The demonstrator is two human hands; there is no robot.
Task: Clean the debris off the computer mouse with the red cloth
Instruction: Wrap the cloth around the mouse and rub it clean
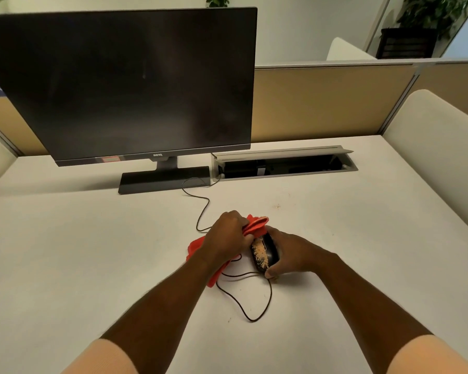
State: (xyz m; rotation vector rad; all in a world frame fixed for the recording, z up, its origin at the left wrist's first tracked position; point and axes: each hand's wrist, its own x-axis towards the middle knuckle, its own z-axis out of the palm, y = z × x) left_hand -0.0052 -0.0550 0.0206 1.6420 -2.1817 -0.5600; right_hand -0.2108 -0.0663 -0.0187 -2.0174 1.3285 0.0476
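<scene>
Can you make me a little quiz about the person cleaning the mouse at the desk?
1. True or false: the computer mouse is already clean.
2. Which of the hands grips the red cloth? A) left hand B) right hand C) neither
3. Fill in: the mouse's cable runs back toward the base of the ____.

Key:
1. False: pale crumbs still cover its top.
2. A: the left hand bunches the cloth beside the mouse, while the right hand steadies the mouse on the desk.
3. Monitor, whose screen is dark.
</scene>
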